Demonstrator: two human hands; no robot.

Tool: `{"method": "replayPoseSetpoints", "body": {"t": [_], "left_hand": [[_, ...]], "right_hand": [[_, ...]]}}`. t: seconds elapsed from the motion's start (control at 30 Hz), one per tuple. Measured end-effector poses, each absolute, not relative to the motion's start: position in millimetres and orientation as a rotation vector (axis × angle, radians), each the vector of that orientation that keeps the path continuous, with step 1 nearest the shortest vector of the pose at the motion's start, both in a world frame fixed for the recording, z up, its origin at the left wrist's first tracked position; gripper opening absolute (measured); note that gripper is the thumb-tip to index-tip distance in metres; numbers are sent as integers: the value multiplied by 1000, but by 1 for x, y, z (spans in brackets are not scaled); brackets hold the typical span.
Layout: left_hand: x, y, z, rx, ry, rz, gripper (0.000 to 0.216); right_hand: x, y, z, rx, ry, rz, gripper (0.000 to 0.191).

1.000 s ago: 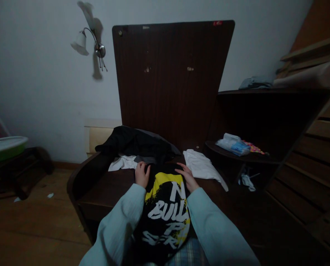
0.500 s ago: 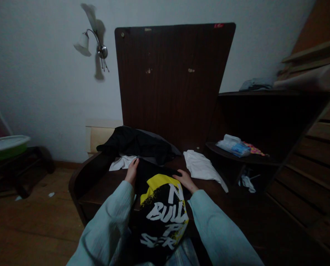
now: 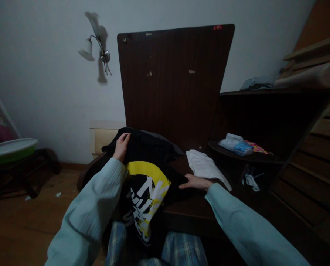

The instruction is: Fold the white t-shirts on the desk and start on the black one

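Note:
A black T-shirt with a yellow patch and white lettering is stretched between my two hands, its lower part hanging over the desk's front edge toward my knees. My left hand pinches its upper left part, raised in front of another dark garment. Lower and farther right, my right hand grips the shirt's other side close to the desktop. Where the held shirt ends and the dark pile behind begins is hard to make out. A folded white cloth lies just beyond my right hand.
A dark upright board stands behind the desk. On the right, a corner shelf bears a plastic packet. To the left a green basin rests on a low stool. A lamp hangs on the wall.
My left hand has moved up and left, and my right hand right and slightly down, spreading the shirt wider. The shirt's print has swung left, and the white cloth at left is now covered.

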State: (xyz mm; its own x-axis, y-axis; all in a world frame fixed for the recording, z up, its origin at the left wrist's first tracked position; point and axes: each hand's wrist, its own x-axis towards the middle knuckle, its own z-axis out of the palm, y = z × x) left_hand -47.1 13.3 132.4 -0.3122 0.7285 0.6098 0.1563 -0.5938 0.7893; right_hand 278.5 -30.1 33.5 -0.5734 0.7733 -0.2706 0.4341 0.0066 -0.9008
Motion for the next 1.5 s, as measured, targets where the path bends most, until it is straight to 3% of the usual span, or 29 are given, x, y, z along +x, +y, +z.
{"method": "replayPoseSetpoints", "body": {"t": [0.3,0.53,0.63,0.8,1.07,1.23,1.4,1.5], "left_hand": [[-65,-4,145,2208,1830,1489,22],[-60,-4,182,2351,1400,1230,17],[-66,-5,187,2361,1411,1244,13],[-71,-3,192,2097,1528,1639,19],[-79,-17,210,1826,1480,1858,29],[-93,-15,203,2062,1573,1578,27],[-81,10,140,2284,1847,1163,18],[-61,20,100,2207,2039,1023,17]], "right_hand": [[345,-43,126,-1232,-1601,736,31],[386,-35,194,-1283,-1652,-23,20],[393,-37,205,-1270,-1823,-56,12],[390,-38,214,-1216,-1647,-100,11],[383,-28,221,-1196,-1623,192,31],[379,-16,207,-1254,-1802,142,25],[368,8,157,-1488,-1877,-176,12],[354,20,126,-1674,-1777,16,15]]}}
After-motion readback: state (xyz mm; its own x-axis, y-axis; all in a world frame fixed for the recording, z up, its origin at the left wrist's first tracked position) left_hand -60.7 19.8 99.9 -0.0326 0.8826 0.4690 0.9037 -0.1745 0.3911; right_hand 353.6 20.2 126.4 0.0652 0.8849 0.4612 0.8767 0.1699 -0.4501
